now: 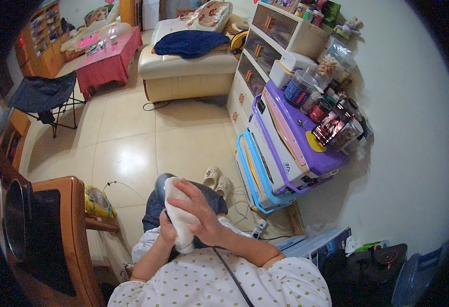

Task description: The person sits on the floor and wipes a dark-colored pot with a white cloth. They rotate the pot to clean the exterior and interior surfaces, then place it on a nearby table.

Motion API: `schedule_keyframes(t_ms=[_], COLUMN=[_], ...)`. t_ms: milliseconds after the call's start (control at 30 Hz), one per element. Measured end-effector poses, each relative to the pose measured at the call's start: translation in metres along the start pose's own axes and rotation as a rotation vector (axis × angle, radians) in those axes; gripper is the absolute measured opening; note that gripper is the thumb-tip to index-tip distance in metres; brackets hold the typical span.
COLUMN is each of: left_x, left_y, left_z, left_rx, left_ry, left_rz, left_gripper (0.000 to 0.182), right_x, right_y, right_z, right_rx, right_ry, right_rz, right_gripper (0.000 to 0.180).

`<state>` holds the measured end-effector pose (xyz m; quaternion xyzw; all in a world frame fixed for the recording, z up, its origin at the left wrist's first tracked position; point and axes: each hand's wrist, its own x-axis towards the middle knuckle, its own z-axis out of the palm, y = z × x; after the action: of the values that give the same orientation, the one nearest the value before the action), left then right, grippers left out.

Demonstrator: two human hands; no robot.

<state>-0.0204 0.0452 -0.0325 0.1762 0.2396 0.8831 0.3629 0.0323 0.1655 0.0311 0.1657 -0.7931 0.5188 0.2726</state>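
Observation:
A white cloth [182, 218] lies over a dark, rounded object [164, 182] in front of my torso, above my lap. My right hand [197, 215] presses on the cloth from the right with its fingers spread over it. On the other side, my left hand [167, 229] grips the cloth-covered object from the left, its fingers mostly hidden. The dark object's tip shows past the cloth's far end; what it is I cannot tell.
A wooden chair [80, 230] stands at my left. Stacked storage boxes [282, 153] with jars and a propped phone [331, 124] are ahead right. Clogs [211, 176] and cables lie on the tiles. Farther off are a cream sofa [190, 73] and a folding stool [46, 92].

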Motion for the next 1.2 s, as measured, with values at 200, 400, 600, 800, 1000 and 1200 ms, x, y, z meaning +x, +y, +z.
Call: schedule_keyframes(t_ms=[200,400,600,800,1000,1200], left_x=[0.003,-0.001,0.002,0.001,-0.002,0.000], left_y=[0.009,0.023,0.020,0.032,0.010,0.026], left_z=[0.021,0.045,0.024,0.064,0.042,0.054], left_rx=[0.909,0.908,1.078,0.974,0.659,0.698], left_ry=[-0.312,-0.263,-0.383,-0.365,0.010,-0.155], left_rz=[0.462,0.222,0.128,-0.023,-0.067,-0.039], left_gripper=[0.058,0.050,0.056,0.032,0.033,0.035], right_x=[0.013,0.007,-0.003,0.004,0.003,0.005], right_y=[0.021,0.003,-0.013,0.056,-0.012,-0.013], right_z=[-0.014,-0.016,-0.016,-0.032,-0.024,-0.029], right_rx=[0.501,0.358,-0.167,0.642,-0.105,-0.072], right_ry=[0.021,0.155,-0.005,0.035,-0.012,-0.096], right_rz=[0.207,0.182,-0.109,0.456,-0.071,-0.051], right_gripper=[0.044,0.040,0.029,0.042,0.029,0.025])
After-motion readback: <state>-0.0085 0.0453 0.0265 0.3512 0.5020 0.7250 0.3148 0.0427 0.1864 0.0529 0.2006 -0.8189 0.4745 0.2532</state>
